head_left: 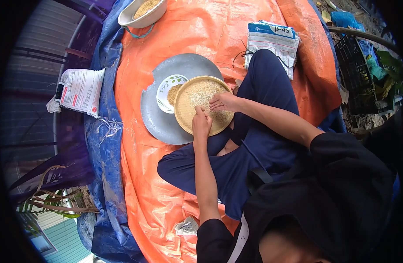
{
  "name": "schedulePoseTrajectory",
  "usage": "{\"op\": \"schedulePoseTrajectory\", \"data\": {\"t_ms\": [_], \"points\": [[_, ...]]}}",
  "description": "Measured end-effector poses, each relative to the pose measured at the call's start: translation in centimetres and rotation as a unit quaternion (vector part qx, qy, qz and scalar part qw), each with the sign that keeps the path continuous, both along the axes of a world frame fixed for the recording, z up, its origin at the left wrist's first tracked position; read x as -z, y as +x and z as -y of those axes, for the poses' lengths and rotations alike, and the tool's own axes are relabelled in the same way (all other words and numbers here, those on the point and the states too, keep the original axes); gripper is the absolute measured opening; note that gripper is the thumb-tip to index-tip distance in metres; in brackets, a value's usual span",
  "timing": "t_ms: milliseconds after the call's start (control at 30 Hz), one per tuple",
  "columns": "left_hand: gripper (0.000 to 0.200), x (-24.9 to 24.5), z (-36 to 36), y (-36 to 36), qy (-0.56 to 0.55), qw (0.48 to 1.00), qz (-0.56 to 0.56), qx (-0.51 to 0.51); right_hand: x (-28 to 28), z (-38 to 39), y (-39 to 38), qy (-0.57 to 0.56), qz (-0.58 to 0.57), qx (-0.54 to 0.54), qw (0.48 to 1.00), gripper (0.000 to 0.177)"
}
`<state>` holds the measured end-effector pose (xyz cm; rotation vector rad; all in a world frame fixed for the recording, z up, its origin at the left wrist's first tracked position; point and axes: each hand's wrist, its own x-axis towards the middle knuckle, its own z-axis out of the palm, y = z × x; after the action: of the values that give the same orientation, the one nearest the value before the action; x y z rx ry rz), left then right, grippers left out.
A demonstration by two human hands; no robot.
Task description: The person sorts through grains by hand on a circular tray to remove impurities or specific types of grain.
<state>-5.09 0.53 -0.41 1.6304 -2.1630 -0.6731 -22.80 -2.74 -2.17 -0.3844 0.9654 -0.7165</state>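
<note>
Orange tarpaulin (219,35) covers the ground where I sit cross-legged in dark blue trousers, with a blue tarpaulin (106,144) showing beneath it along the left edge. A round woven bamboo tray (178,111) rests against my knee, its far side lying on a larger round metal tray (160,127). Pale husked grain (197,94) is spread across the bamboo tray.

My left hand (201,125) hovers over the near rim of the bamboo tray, thumb and fingertips pinched together; whether they hold a grain I cannot tell. My right hand (223,101) lies on the grain at the right side of the tray, fingers curled down into it. I cannot tell whether it grips anything. The two hands are close but not touching.

On the metal tray, just beside the bamboo tray, sits a small white plate (163,94) with a green leaf pattern, holding a little heap of browner grain.

Beyond my knee lies a folded woven sack (271,48) with a blue band that reads "B-45". Well to the left, on the blue tarpaulin, lies a white printed bag (81,92) with red and black text too small to read. A white bowl (136,21) of grain stands at the far edge. Black plastic crates (355,74) are stacked off to the right.
</note>
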Motion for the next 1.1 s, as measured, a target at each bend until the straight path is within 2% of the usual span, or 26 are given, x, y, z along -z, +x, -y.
{"op": "schedulePoseTrajectory", "data": {"t_ms": [167, 267, 467, 600, 700, 800, 833, 933, 967, 1100], "points": [[0.035, -2.4, 0.1, 0.0, 0.013, 0.982, -0.169, -0.086, 0.7, -0.2, 0.2, -0.006, 0.002, -0.018, 1.000, 0.031], [0.035, -2.8, -0.2, -0.7, 0.007, 0.969, -0.237, -0.069, 0.2, -0.4, 0.2, 0.011, 0.028, -0.027, 0.999, 0.028], [0.043, -3.3, -0.7, -2.8, -0.025, 0.967, -0.253, -0.025, 1.1, -0.4, 0.3, 0.053, 0.077, -0.003, 0.996, 0.027], [0.039, -3.9, -0.4, -2.2, -0.054, 0.976, -0.197, -0.073, -0.1, -0.3, 0.0, 0.053, 0.059, -0.028, 0.996, 0.030], [0.039, -2.2, 0.0, -1.1, -0.032, 0.987, -0.123, -0.098, -0.7, 0.0, -0.1, 0.032, 0.066, -0.006, 0.997, 0.032], [0.043, -0.2, -0.1, -1.3, -0.180, 0.984, 0.008, -0.009, -0.4, 0.5, -0.2, 0.020, 0.052, 0.044, 0.997, 0.032], [0.051, 0.0, -0.3, -1.7, -0.121, 0.992, 0.022, 0.006, -0.3, 0.5, -0.2, 0.014, 0.038, 0.065, 0.997, 0.034], [0.057, 0.9, -0.5, -3.2, -0.141, 0.988, 0.046, 0.046, -0.3, 0.4, -0.6, 0.012, -0.019, 0.119, 0.993, 0.033], [0.065, 1.2, -0.4, -3.5, -0.130, 0.989, 0.053, 0.053, -0.3, 0.5, -0.5, 0.004, -0.032, 0.136, 0.990, 0.031], [0.064, -0.2, -0.8, -3.6, -0.107, 0.987, 0.077, 0.096, 0.8, 1.3, -0.6, -0.029, -0.056, 0.189, 0.980, 0.026]]}}
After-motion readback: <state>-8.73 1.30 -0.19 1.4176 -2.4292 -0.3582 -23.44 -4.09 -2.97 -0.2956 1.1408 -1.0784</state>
